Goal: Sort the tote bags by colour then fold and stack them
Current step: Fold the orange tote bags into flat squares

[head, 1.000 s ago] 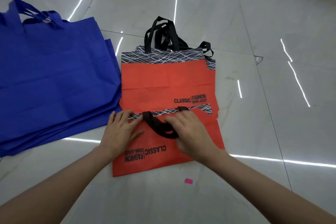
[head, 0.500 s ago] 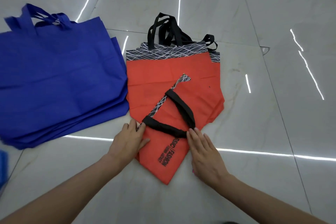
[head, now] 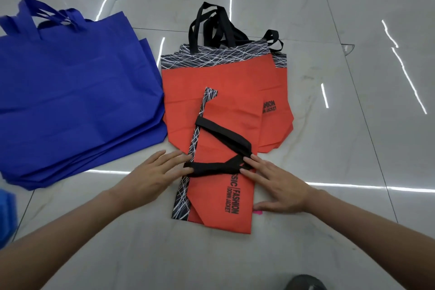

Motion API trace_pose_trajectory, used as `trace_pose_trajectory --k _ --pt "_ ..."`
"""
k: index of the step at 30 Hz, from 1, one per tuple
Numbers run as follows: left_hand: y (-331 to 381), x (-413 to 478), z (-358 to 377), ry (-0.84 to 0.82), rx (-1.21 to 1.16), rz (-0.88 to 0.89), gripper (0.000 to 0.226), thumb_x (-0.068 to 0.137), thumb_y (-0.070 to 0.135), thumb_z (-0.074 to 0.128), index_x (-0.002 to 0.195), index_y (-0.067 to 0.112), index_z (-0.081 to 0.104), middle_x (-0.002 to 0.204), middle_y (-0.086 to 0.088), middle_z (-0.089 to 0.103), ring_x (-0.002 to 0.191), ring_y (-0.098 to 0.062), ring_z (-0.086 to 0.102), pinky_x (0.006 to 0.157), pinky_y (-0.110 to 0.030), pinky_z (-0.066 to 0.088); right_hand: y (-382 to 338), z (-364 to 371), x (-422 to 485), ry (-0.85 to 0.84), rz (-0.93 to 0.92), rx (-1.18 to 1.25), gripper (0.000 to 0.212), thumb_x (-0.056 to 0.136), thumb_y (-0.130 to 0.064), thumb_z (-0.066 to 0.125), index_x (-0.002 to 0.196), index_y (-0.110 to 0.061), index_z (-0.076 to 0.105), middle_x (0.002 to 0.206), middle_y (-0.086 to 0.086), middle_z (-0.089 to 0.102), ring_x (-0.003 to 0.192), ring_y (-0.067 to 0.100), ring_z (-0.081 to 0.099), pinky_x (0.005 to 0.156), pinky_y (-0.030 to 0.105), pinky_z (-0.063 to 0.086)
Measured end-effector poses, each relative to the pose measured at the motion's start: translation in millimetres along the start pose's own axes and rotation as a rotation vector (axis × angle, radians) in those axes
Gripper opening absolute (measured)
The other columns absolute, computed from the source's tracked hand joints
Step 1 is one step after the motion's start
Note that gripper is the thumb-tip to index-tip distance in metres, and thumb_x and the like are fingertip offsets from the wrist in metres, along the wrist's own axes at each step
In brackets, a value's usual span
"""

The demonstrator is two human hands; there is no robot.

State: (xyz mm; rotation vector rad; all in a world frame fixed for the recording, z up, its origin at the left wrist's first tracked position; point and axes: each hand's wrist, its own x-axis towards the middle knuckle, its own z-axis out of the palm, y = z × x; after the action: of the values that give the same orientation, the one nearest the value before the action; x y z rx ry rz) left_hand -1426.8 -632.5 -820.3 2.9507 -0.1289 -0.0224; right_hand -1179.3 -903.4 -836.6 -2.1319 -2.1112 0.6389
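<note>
Now mid-fold on orange tote bag (head: 208, 198): our left hand (head: 153, 175) and right hand (head: 279, 187), fingers straight, press black handle (head: 216, 166) flat. Next we likely fold crosswise, stack.

From where I stand, only the person's arms and hands show. The left forearm (head: 58, 238) and the right forearm (head: 367, 226) are both bare along all of their visible length, right down to the wrists. The left hand (head: 150, 176) and the right hand (head: 280, 186) are bare too, with slender fingers and short nails. At the bottom edge sits a dark grey rounded shape (head: 303, 282), perhaps a shoe or a knee; too little shows to tell.
</note>
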Motion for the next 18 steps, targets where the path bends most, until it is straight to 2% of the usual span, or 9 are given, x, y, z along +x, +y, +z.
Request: trace_pose_trajectory --k 2,3,6,9,11,12,15,17,18 --pt "-5.1 11.2 0.7 -0.086 0.089 0.059 0.074 0.078 0.025 0.066 0.144 0.028 0.032 0.155 0.007 0.02 0.143 -0.015 0.014 0.11 -0.036 0.018 -0.1 3.5 -0.8 0.042 -0.019 -0.07 0.087 0.085 -0.072 0.043 0.15 -0.018 0.023 0.156 0.012 0.017 0.146 0.027 0.011 0.116 0.04 0.017" --pt "-6.2 17.3 1.0 -0.123 0.102 0.07 0.074 0.079 0.031 0.06 0.146 0.028 0.028 0.155 0.008 0.018 0.143 -0.014 0.014 0.11 -0.036 0.016 -1.1 6.0 -0.3 0.071 -0.033 -0.101 0.084 0.086 -0.071 0.044 0.149 -0.017 0.028 0.154 0.015 0.023 0.144 0.029 0.017 0.114 0.042 0.022" --pt "-8.5 30.9 5.7 -0.138 -0.005 0.038 0.066 0.081 0.022 0.049 0.144 0.028 0.032 0.148 0.006 0.036 0.136 -0.019 0.034 0.107 -0.034 0.024 -5.2 14.2 2.2 0.173 -0.074 -0.13 0.07 0.089 -0.065 0.043 0.142 -0.019 0.038 0.148 0.021 0.033 0.14 0.034 0.025 0.11 0.047 0.031" --pt "-7.9 35.8 5.6 -0.03 -0.397 -0.162 0.058 0.077 0.01 0.054 0.132 0.027 0.051 0.132 0.003 0.055 0.121 -0.015 0.049 0.099 -0.034 0.041 -10.3 18.5 -0.2 0.174 -0.034 -0.062 0.071 0.089 -0.064 0.044 0.146 -0.024 0.029 0.153 0.014 0.026 0.144 0.028 0.018 0.115 0.046 0.018" --pt "-1.2 40.9 -2.5 0.102 -0.577 -0.31 0.031 0.085 0.038 0.05 0.114 0.037 0.061 0.11 0.009 0.061 0.1 -0.003 0.053 0.084 -0.025 0.045 -16.3 11.9 -0.7 0.216 0.035 0.131 0.073 0.088 -0.062 0.048 0.148 -0.031 0.019 0.154 0.005 0.027 0.144 0.018 0.018 0.119 0.034 0.011" --pt "2.0 45.0 -7.0 0.131 -0.629 -0.362 0.03 0.085 0.054 0.043 0.105 0.041 0.062 0.103 0.011 0.062 0.093 -0.001 0.053 0.078 -0.024 0.045 -20.8 7.4 1.2 0.277 0.083 0.223 0.068 0.089 -0.06 0.047 0.146 -0.034 0.021 0.149 0.003 0.035 0.14 0.013 0.025 0.117 0.027 0.013" --pt "11.7 56.8 -15.7 0.193 -0.688 -0.447 0.049 0.08 0.07 0.038 0.077 0.026 0.061 0.076 0.014 0.062 0.072 -0.006 0.055 0.063 -0.025 0.042 -34.5 -3.4 11.2 0.532 0.255 0.408 0.036 0.096 -0.052 0.04 0.116 -0.024 0.053 0.11 -0.004 0.064 0.101 0.008 0.053 0.088 0.012 0.035" --pt "17.1 64.3 -20.3 0.262 -0.748 -0.551 0.041 0.081 0.062 0.048 0.063 0.025 0.05 0.055 0.014 0.053 0.057 -0.005 0.049 0.052 -0.02 0.033 -43.7 -8.1 18.9 0.591 0.436 0.661 0.018 0.096 -0.039 0.047 0.084 -0.028 0.053 0.078 -0.025 0.059 0.073 0.001 0.052 0.068 0.015 0.038" --pt "18.7 66.8 -21.4 0.292 -0.831 -0.595 0.033 0.08 0.059 0.054 0.065 0.03 0.051 0.057 0.017 0.057 0.057 -0.002 0.05 0.052 -0.018 0.034 -45.9 -9.7 22.5 0.593 0.531 0.792 0.024 0.096 -0.033 0.051 0.074 -0.025 0.049 0.065 -0.024 0.055 0.064 0.001 0.049 0.062 0.018 0.036"
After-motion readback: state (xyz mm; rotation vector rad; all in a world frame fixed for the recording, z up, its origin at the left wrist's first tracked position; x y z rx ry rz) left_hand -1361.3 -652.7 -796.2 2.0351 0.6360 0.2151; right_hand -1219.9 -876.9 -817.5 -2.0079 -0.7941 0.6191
